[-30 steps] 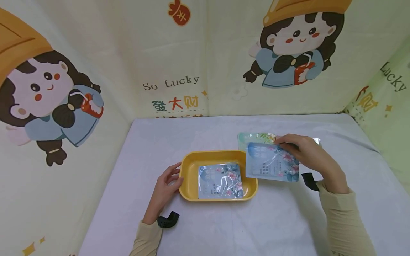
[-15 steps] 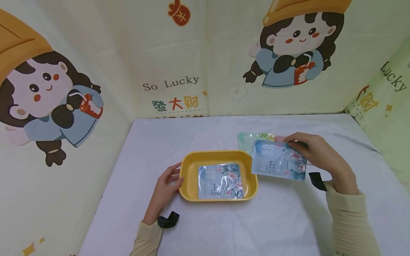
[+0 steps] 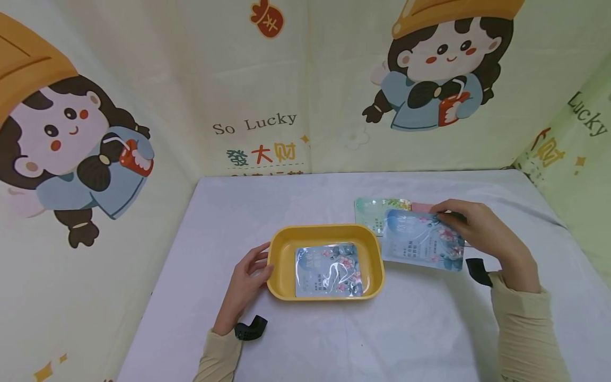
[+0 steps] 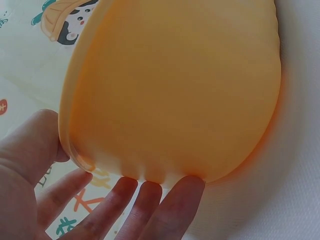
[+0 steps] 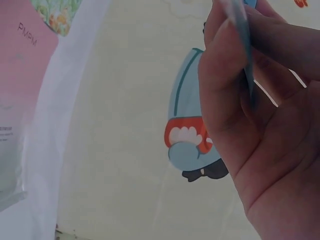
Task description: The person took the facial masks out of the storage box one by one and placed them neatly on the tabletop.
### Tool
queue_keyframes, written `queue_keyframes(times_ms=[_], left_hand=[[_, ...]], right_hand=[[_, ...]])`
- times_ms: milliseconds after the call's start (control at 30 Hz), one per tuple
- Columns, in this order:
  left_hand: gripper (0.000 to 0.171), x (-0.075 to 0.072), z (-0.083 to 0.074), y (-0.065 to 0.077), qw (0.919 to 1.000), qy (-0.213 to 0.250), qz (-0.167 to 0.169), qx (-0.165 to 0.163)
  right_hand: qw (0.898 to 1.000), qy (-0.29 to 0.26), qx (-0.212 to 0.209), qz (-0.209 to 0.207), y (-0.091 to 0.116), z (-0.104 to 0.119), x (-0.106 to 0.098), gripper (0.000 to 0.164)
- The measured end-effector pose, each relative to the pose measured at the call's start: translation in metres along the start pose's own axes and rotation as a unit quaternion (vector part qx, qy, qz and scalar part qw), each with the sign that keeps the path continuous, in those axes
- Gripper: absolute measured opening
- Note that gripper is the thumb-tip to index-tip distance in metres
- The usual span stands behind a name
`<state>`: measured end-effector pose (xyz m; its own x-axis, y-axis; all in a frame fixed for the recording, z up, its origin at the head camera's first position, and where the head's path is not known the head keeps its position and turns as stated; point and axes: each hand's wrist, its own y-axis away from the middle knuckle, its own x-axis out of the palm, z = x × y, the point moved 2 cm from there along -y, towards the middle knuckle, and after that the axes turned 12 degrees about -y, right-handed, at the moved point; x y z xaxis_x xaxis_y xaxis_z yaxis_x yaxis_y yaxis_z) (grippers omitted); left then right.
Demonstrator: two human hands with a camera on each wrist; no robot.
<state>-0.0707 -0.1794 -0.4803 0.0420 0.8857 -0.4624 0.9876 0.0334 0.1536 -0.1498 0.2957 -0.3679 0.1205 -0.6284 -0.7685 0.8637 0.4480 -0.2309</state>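
Observation:
My right hand (image 3: 482,228) pinches the upper right corner of a blue floral sheet mask packet (image 3: 415,241), held above the table just right of the yellow tray (image 3: 279,289). Edge-on, the same packet (image 5: 245,50) shows between thumb and fingers in the right wrist view. Another blue floral packet (image 3: 329,270) lies flat in the tray. My left hand (image 3: 245,281) rests against the tray's left end. In the left wrist view its fingertips (image 4: 187,192) touch the tray's outer wall (image 4: 175,90), fingers fairly straight, with the thumb by the rim.
Behind the held packet lie a green packet (image 3: 374,212) and a pink one (image 3: 421,207), partly covered. The pink packet (image 5: 30,75) bears "PMPM" in the right wrist view. A white cloth (image 3: 305,339) covers the table; printed curtains (image 3: 334,106) stand behind and beside it.
My right hand has moved right with the blue packet, which no longer overlaps the tray's inside and uncovers part of the pink packet. The left hand and tray stay still.

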Motion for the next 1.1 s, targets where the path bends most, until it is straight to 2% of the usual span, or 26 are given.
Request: queue_keyframes(times_ms=[467, 767, 967, 1100], left_hand=[[0.052, -0.001, -0.003, 0.001, 0.9999, 0.002, 0.004, -0.011], [0.051, -0.002, -0.001, 0.000, 0.9999, 0.001, 0.006, -0.014], [0.050, -0.002, -0.003, -0.001, 1.0000, 0.005, 0.003, -0.008], [0.050, -0.002, -0.003, -0.001, 1.0000, -0.001, 0.001, -0.003]], right_hand=[[0.999, -0.020, 0.030, 0.018, 0.004, -0.011, 0.001, 0.027], [0.999, -0.021, 0.010, 0.033, -0.001, -0.018, 0.018, 0.026], [0.998, -0.022, 0.021, 0.048, -0.005, -0.021, 0.028, 0.024], [0.996, -0.044, 0.040, 0.066, -0.008, -0.025, 0.036, 0.023]])
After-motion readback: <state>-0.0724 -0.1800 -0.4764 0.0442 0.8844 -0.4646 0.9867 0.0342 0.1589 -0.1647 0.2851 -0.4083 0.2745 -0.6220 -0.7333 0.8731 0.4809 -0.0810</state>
